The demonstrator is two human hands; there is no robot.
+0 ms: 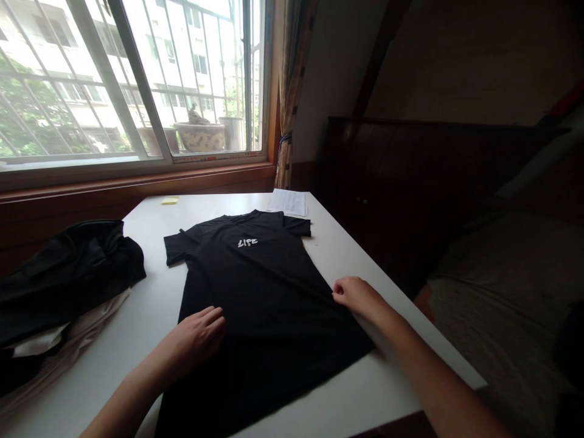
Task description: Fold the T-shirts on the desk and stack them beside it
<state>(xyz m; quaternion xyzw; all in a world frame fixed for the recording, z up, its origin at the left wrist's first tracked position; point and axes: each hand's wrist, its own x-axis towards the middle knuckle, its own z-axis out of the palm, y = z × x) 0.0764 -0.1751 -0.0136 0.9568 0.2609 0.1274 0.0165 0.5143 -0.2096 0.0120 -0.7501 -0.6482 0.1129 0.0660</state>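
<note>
The person's left hand point(198, 333) is over the near left part of a black short-sleeved fabric T-shirt point(269, 298), back of the hand up and fingers bent; its fingertips are turned under, so I cannot tell whether they grasp cloth or only rest on it. The right hand point(358, 295) is at the shirt's right edge, fingers curled toward the thumb; whether a fold is pinched there cannot be told.

The shirt lies spread nearly flat on a white, smooth-topped table point(365, 398), collar toward the window and sleeves out to both sides. Small white lettering point(247, 243) on it appears upside down from here. Just beyond the right sleeve lie white printed paper sheets point(287, 202); a small yellow paper slip point(170, 200) is near the far left corner. At the left, a heap of black cloth point(77, 261) sits over pale beige cloth point(98, 319).

Past the table stands a metal-framed sliding window point(166, 79) with bars and planters outside, beside a tied patterned curtain point(292, 85). A dark reddish-brown wooden panel point(387, 176) fills the right, with dull grey-green fabric point(497, 286) below it.

The shirt's near left corner and the heap are cut off by the frame. The right side is too dim for detail, and the lettering hard to read.
</note>
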